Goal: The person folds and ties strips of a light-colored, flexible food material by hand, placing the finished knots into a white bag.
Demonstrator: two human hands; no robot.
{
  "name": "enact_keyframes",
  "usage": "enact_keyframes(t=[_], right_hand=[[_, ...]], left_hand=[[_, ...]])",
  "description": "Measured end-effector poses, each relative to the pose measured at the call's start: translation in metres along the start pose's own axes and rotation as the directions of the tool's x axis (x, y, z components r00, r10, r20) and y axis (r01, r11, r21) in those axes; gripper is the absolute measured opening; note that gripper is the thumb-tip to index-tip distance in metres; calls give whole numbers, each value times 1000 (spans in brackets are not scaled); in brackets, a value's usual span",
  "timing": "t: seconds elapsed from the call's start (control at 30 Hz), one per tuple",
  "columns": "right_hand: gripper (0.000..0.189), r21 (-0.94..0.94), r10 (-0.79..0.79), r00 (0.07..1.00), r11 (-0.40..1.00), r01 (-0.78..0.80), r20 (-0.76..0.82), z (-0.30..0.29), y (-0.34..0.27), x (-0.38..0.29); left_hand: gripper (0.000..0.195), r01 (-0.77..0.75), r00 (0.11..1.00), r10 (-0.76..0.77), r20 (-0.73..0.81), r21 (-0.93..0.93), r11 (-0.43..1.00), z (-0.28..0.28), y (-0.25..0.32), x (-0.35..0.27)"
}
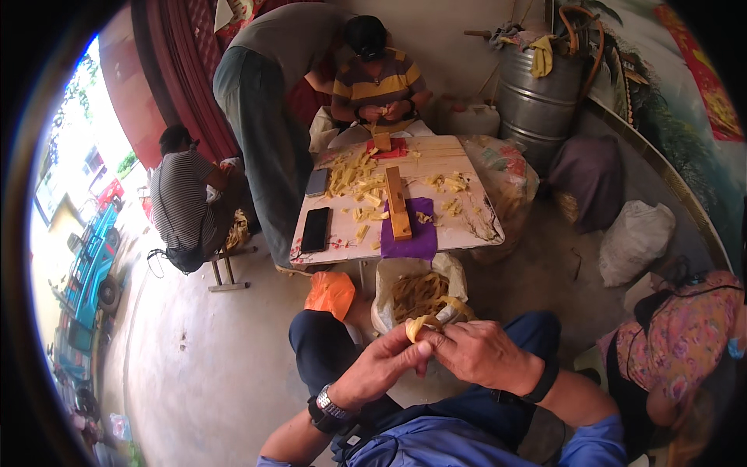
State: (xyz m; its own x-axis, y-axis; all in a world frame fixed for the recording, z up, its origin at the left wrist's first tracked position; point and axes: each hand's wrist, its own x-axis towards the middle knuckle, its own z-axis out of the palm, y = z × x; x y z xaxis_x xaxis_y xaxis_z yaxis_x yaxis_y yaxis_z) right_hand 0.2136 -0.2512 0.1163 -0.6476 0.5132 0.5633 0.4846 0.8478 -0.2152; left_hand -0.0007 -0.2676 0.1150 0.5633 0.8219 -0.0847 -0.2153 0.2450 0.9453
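Note:
My left hand point(382, 365) pinches a yellow strip point(421, 327) that is wrapped into a small coil. On the other side, my right hand point(487, 353) grips the same strip, and its fingers partly hide it. Both hands meet above my lap. Just beyond them stands a white sack point(388, 274), its mouth folded open around many brownish-yellow strips point(420, 295). One strip trails over the sack near my right hand. On the low table point(350, 248) a long wooden block point(398, 204) lies across a purple cloth point(423, 233), among scattered folded yellow pieces point(350, 178).
Two phones, one black point(316, 229) and one grey point(317, 182), lie on the table. Across it a seated person point(376, 87) handles a strip; another point(257, 93) bends beside them. An orange bag point(330, 295) sits by my knee. More people sit left and right.

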Motion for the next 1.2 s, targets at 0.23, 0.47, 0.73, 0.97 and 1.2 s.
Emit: enact_keyframes(t=[0.23,0.47,0.73,0.97,1.2], right_hand=[[53,714,530,836,528,-460,146,10,-5,-2],[25,772,466,723,125,-624,509,11,0,7],[19,752,510,818,422,-506,265,26,-7,3],[19,724,517,821,468,-508,242,26,-4,6],[20,617,564,753,472,-630,339,27,8,3]], left_hand=[[34,-28,999,26,24,87,996,-14,2,5],[26,-19,982,62,176,-239,971,-19,0,3],[20,-66,998,64,-16,-147,987,-26,-13,0],[21,-241,956,246,-158,46,969,-23,-20,6],[37,-512,849,471,238,591,623,-33,-13,6]])
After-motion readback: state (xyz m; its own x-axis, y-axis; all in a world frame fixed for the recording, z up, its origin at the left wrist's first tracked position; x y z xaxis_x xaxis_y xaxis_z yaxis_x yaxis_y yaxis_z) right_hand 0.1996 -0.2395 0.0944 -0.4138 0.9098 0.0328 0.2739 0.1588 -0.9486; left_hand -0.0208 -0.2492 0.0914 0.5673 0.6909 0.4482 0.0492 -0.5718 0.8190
